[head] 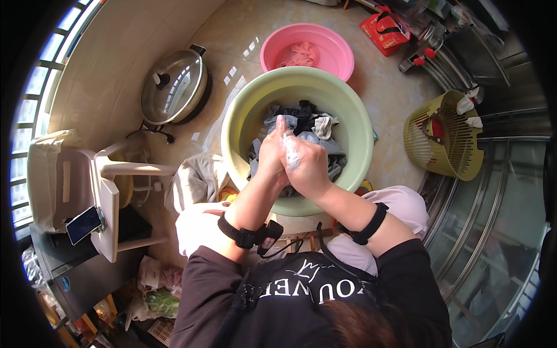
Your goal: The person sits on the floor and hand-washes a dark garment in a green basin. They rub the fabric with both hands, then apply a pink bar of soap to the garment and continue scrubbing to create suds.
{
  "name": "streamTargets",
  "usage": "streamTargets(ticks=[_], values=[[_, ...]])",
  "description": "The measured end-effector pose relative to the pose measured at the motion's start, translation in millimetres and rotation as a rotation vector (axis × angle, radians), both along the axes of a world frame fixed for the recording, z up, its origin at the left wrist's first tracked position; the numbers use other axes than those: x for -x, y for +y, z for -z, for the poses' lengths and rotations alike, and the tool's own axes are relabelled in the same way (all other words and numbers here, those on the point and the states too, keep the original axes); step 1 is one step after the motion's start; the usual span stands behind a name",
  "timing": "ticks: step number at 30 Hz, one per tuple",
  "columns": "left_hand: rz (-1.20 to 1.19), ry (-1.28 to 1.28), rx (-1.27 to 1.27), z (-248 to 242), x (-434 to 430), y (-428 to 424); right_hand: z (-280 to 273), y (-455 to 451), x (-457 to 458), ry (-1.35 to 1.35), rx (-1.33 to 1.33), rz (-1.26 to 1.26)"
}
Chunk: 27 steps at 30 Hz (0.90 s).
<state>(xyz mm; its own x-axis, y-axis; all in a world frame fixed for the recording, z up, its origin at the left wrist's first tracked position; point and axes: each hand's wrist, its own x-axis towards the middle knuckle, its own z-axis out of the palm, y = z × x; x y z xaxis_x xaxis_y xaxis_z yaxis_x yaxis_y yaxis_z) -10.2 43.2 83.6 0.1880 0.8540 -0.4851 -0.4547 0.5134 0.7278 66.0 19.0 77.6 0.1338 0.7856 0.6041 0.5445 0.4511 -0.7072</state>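
Note:
My left hand (272, 152) and my right hand (310, 162) are pressed together above a large pale green plastic basin (364, 143). White suds (291, 153) lie along the back of my right hand. The hands cover whatever may be between them, so I cannot tell if they grip anything. In the basin below lie wet clothes (333, 150), mostly grey and blue-grey. Black cloth (307, 108) shows at the heap's far side, beside a bunched white cloth (323, 126).
Behind the green basin stands a pink basin (343, 52) with pink cloth (304, 54) in it. A lidded pan (176, 89) and a beige chair (109, 191) are at the left. To the right are a slatted olive basket (457, 150) and a red bag (385, 35).

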Motion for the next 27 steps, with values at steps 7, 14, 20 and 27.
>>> streamTargets(ticks=[7, 14, 20, 27], values=[[0.227, -0.023, 0.113, 13.2, 3.0, 0.9, 6.8, -0.5, 1.1, 0.133, 0.174, 0.234], [0.276, -0.045, 0.051, 7.4, 6.5, -1.7, 0.1, 1.3, -3.8, 0.207, 0.237, 0.262], [0.159, -0.197, -0.035, 1.7, 4.6, -1.2, -0.7, -2.5, -0.6, -0.011, 0.036, 0.016], [0.090, -0.056, 0.091, -1.3, 3.2, -2.2, 2.7, 0.3, -0.7, -0.019, 0.104, 0.114]])
